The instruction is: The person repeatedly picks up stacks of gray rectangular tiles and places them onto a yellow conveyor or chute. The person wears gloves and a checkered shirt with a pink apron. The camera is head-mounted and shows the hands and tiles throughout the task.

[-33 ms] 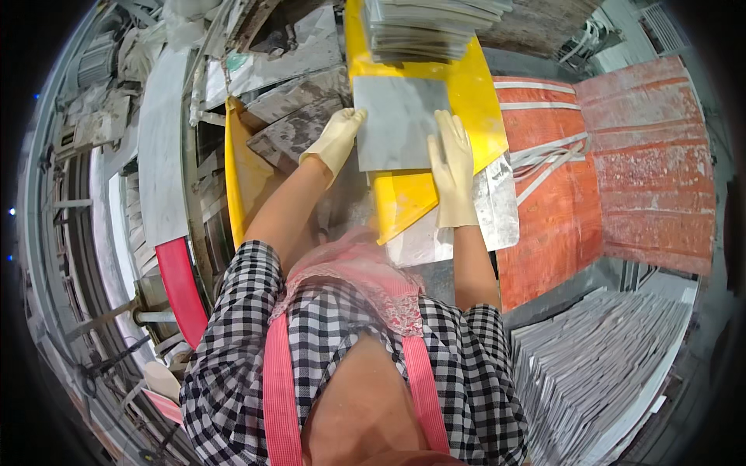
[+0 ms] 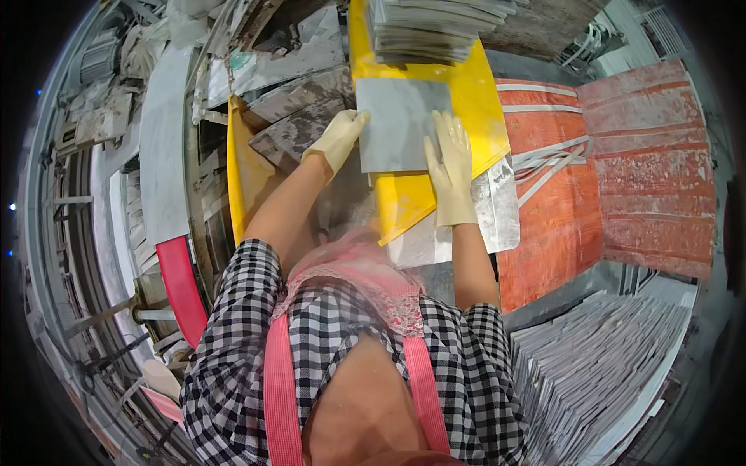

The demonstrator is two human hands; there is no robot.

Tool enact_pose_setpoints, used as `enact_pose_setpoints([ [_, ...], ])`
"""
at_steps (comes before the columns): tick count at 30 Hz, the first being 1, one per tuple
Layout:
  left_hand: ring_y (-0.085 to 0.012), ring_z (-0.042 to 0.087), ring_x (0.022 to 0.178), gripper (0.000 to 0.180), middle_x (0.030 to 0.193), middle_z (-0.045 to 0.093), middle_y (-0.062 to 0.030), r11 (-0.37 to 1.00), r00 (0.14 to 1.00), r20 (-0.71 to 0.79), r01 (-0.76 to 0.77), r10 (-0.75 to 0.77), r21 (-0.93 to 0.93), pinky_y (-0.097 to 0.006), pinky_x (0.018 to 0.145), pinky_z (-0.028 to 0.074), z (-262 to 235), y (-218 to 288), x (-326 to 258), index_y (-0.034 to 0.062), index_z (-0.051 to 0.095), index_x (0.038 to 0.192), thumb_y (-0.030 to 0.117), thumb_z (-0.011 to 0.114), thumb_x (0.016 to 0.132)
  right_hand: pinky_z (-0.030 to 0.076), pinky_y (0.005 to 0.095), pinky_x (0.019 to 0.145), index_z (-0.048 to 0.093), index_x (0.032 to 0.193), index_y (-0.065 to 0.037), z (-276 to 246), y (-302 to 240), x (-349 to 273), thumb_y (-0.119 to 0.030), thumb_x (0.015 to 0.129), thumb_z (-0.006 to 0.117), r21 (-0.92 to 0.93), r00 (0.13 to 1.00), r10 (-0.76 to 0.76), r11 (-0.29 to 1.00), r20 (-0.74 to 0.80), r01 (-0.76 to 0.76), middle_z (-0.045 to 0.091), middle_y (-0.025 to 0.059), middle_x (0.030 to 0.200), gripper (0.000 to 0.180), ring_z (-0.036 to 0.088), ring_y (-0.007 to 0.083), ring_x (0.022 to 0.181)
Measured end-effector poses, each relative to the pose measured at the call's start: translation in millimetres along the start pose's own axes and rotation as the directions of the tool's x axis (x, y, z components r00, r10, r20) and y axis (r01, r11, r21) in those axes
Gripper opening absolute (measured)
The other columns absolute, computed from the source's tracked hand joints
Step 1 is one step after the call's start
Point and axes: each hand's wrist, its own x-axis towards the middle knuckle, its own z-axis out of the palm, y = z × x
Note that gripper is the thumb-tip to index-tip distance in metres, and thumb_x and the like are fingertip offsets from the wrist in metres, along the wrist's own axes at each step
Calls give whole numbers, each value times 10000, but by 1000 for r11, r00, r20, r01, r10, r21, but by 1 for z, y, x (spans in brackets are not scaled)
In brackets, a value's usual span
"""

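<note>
A flat grey rectangular sheet [image 2: 398, 124], perhaps a tile, lies on a yellow surface [image 2: 482, 101] in front of me. Pale rubber gloves cover both hands. My left hand [image 2: 338, 138] is closed at the left edge of the sheet, thumb and fingers pinched together there. Against the right side rests my right hand [image 2: 451, 167], its fingers stretched out and the palm down, partly over the sheet. Just beyond stands a stack of thin grey sheets [image 2: 427, 31].
To the right are orange-red panels [image 2: 544, 194] with white straps [image 2: 548, 155]. A big pile of thin grey sheets [image 2: 598, 365] stands at the lower right. Metal machine framework [image 2: 101, 225] and a long grey strip with a red end [image 2: 180, 287] line the left.
My right hand sits very slightly farther left over the sheet. The whole view has shifted a little; my left hand keeps its place at the edge.
</note>
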Motion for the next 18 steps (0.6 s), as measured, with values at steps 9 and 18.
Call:
enact_pose_setpoints([
  [9,-193,717,729,489,775,768,-84,908,874,-368,-167,317,386,-336,739,550,-101,42,-10,23,727,923,444,498,1017,352,470,1115,560,1413,-58,31,6,-3,-256,969,613,-309,989,-112,941,99,137,517,182,1461,489,452,375,1361],
  [18,-403,642,1178,482,1236,689,-242,642,396,-792,466,464,609,-464,1010,505,-393,-127,-193,56,649,1327,306,675,915,301,517,1189,536,1486,-89,45,21,-7,-272,1030,560,-284,986,-147,945,75,163,508,239,1519,492,440,419,1423],
])
